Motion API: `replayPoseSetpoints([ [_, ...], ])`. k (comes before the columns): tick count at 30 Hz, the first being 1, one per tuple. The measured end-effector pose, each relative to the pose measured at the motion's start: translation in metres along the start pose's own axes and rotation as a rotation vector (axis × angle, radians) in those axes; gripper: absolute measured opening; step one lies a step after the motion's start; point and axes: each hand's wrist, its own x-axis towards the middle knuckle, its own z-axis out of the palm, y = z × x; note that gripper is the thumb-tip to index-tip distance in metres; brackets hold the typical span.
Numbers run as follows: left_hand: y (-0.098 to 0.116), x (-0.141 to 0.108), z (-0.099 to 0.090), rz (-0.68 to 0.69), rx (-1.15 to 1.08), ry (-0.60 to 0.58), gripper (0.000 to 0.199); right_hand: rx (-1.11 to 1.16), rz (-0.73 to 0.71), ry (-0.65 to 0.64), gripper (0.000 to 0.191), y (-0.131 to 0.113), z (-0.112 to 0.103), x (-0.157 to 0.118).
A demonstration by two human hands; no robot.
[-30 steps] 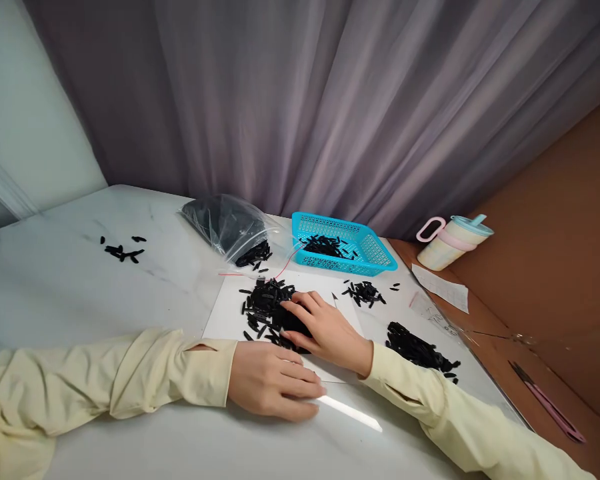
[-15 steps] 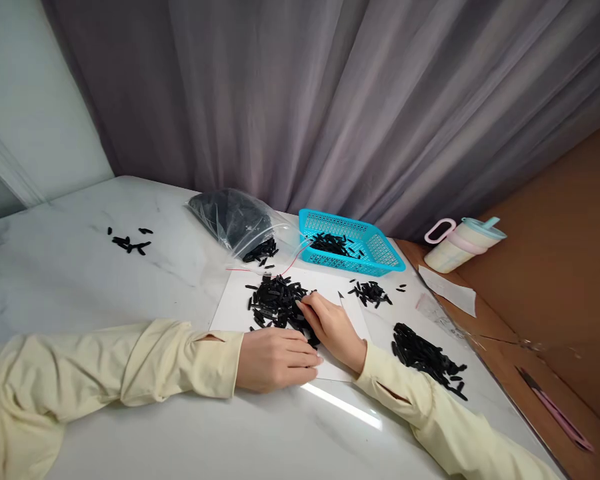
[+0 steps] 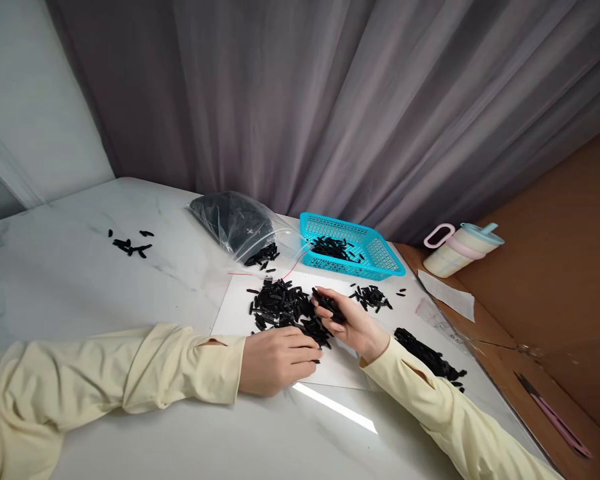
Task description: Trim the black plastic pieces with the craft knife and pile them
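Observation:
A heap of small, slim black pieces lies on a white sheet; their exact kind I cannot make out. My right hand is raised at the heap's right side, palm turned partly up, its fingers curled round several of these pieces. My left hand rests at the sheet's near edge, back upward and fingers bent. One dark piece shows at its fingertips; whatever else lies under the palm is hidden.
Behind the sheet are a clear bag of dark pieces and a blue basket with more. Smaller piles lie left, right and far right. A cup and pink-handled tweezers are on the brown surface.
My right hand has moved a little right and turned its palm up, lifting black pieces from the heap. My left hand has barely moved, and a piece now shows at its fingertips.

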Motion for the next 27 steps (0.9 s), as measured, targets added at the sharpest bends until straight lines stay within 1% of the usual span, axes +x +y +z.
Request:
replayPoseSetpoints([
  [3,0.004,0.003,-0.007,-0.003,-0.096,0.058,0.023,0.139,0.047,-0.009,0.017,-0.003,-0.002,-0.004],
  [4,0.007,0.006,-0.012,-0.025,-0.171,0.076,0.024,0.175,0.050,-0.003,0.016,-0.005,-0.002,-0.006],
  [5,0.010,0.009,-0.017,-0.089,-0.282,0.087,0.025,0.203,0.049,0.004,0.016,-0.006,-0.001,-0.008],
  [6,0.014,0.013,-0.023,-0.197,-0.435,0.093,0.025,0.224,0.046,0.013,0.016,-0.008,-0.001,-0.009],
  [7,0.017,0.018,-0.028,-0.392,-0.631,0.094,0.025,0.238,0.042,0.021,0.017,-0.011,-0.001,-0.011],
  [8,0.019,0.022,-0.033,-0.630,-0.844,0.086,0.025,0.243,0.037,0.030,0.017,-0.013,-0.001,-0.012],
  [9,0.020,0.027,-0.037,-0.835,-1.105,0.034,0.025,0.240,0.033,0.037,0.017,-0.015,-0.001,-0.012],
  [11,0.019,0.036,-0.041,-1.180,-1.575,0.053,0.033,0.204,0.034,0.045,0.016,-0.018,0.000,-0.013],
  [13,0.013,0.043,-0.041,-1.444,-1.914,0.103,0.046,0.137,0.036,0.046,0.016,-0.022,0.001,-0.014],
  [14,0.009,0.046,-0.039,-1.542,-2.022,0.140,0.052,0.100,0.032,0.044,0.016,-0.025,0.002,-0.014],
  [15,0.005,0.050,-0.037,-1.612,-2.093,0.178,0.057,0.074,0.030,0.039,0.017,-0.028,0.004,-0.015],
  [17,-0.003,0.057,-0.033,-1.687,-2.150,0.254,0.062,-0.045,-0.026,0.041,0.017,-0.035,0.009,-0.017],
  [18,-0.007,0.060,-0.030,-1.707,-2.150,0.276,0.062,-0.177,-0.100,0.049,0.016,-0.038,0.012,-0.018],
  [20,-0.014,0.067,-0.026,-1.732,-2.124,0.328,0.059,-0.582,-0.348,0.096,0.013,-0.042,0.018,-0.020],
  [22,-0.021,0.070,-0.022,-1.713,-2.081,0.440,0.044,-1.058,-0.619,0.161,0.010,-0.041,0.024,-0.020],
  [23,-0.024,0.070,-0.020,-1.699,-2.055,0.499,0.036,-1.251,-0.707,0.180,0.010,-0.039,0.026,-0.019],
  [25,-0.030,0.067,-0.017,-1.683,-2.007,0.584,0.026,-1.531,-0.797,0.182,0.012,-0.033,0.029,-0.018],
  [27,-0.034,0.062,-0.014,-1.674,-1.988,0.600,0.022,-1.679,-0.857,0.155,0.015,-0.028,0.032,-0.016],
])
